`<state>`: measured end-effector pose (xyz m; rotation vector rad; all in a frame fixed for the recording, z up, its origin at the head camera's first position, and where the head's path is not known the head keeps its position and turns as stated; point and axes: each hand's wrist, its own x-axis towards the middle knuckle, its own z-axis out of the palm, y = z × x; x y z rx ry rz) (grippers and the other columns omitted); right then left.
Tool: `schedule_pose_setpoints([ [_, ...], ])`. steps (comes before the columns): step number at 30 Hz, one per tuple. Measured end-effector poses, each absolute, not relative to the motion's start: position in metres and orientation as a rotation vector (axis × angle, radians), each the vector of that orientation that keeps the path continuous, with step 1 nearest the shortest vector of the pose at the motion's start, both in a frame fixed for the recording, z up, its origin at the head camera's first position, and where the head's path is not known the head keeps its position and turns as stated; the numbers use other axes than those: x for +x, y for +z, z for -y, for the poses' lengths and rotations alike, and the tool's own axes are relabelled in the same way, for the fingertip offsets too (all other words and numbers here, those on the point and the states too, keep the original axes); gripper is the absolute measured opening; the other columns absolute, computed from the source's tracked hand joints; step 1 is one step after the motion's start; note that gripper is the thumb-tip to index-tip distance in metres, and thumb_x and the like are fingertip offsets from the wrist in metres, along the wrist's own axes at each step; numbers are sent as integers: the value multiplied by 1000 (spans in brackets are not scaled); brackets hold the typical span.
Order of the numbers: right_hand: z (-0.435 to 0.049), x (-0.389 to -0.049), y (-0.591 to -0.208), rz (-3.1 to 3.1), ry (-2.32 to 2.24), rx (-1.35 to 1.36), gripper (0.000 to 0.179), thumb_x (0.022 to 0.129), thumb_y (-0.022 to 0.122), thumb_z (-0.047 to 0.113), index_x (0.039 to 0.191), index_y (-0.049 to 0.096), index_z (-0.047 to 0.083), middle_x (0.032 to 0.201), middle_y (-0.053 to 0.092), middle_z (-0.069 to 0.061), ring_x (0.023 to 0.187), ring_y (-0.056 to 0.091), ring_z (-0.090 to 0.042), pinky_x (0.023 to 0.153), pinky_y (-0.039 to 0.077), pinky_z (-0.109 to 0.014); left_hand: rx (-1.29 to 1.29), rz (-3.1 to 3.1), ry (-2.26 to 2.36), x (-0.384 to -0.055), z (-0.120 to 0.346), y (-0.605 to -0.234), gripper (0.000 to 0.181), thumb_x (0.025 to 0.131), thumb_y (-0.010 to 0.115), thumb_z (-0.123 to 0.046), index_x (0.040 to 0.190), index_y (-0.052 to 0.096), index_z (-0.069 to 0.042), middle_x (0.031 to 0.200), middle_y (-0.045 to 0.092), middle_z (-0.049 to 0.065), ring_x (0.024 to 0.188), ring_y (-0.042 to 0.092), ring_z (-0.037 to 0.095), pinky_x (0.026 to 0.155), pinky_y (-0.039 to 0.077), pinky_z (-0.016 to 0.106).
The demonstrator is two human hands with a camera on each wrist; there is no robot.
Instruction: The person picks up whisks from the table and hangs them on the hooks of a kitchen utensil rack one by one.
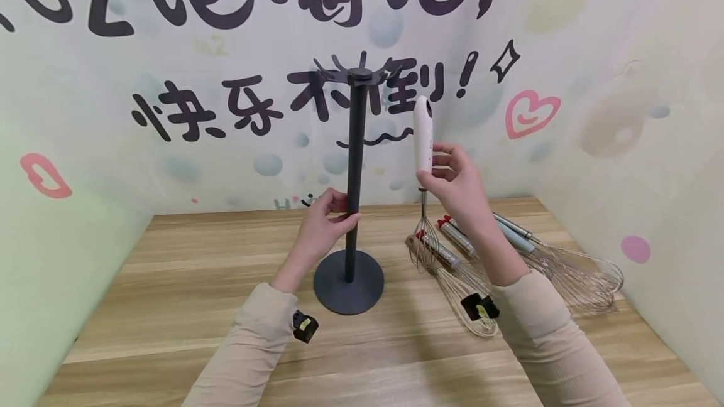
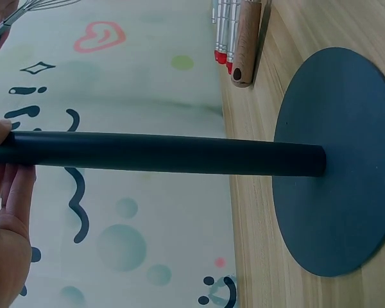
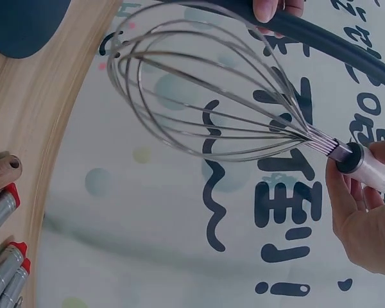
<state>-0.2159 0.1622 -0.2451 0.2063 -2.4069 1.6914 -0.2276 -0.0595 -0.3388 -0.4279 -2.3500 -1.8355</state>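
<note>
A dark upright stand (image 1: 354, 162) with a round base (image 1: 334, 291) and a ring of hooks (image 1: 360, 74) on top stands on the wooden table. My left hand (image 1: 322, 225) grips its pole a bit below mid-height, thumb in front and fingers behind. To the right of the pole, my right hand (image 1: 460, 187) holds a whisk by the lower part of its white handle (image 1: 423, 134). The whisk points wire end down, its wire loops (image 3: 205, 90) hanging clear in the right wrist view. Nothing hangs on the hooks.
Several whisks lie on the right of the table (image 1: 198, 319), among them one with a wooden handle (image 2: 247, 45), some with metal handles with red ends (image 1: 458, 235), and one with a light blue handle (image 1: 515, 236). A printed wall (image 1: 243, 174) stands right behind.
</note>
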Motion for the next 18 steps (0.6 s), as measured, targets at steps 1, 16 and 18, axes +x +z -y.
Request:
schedule_pose_setpoints([
  [1, -162, -216, -245, 2403, 1695, 204, 50, 90, 60, 9, 136, 40, 6, 122, 53, -14, 107, 58, -22, 86, 49, -25, -429, 2348, -1838, -227, 60, -339, 29, 86, 70, -9, 110, 56, -3, 108, 62, 17, 98, 61, 25, 92, 57, 39],
  [16, -158, -210, -231, 2327, 1724, 251, 48, 89, 61, 8, 134, 44, 5, 113, 55, -4, 99, 59, -11, 83, 50, -19, -434, 2343, -1851, -229, 60, -340, 29, 86, 70, -10, 110, 56, -2, 109, 62, 18, 100, 61, 26, 93, 56, 38],
  [18, -157, -210, -231, 2321, 1721, 258, 48, 89, 61, 8, 134, 45, 6, 113, 55, -4, 99, 59, -11, 83, 51, -19, -437, 2342, -1853, -229, 60, -340, 29, 86, 70, -10, 110, 56, -2, 109, 62, 18, 100, 61, 26, 93, 56, 38],
])
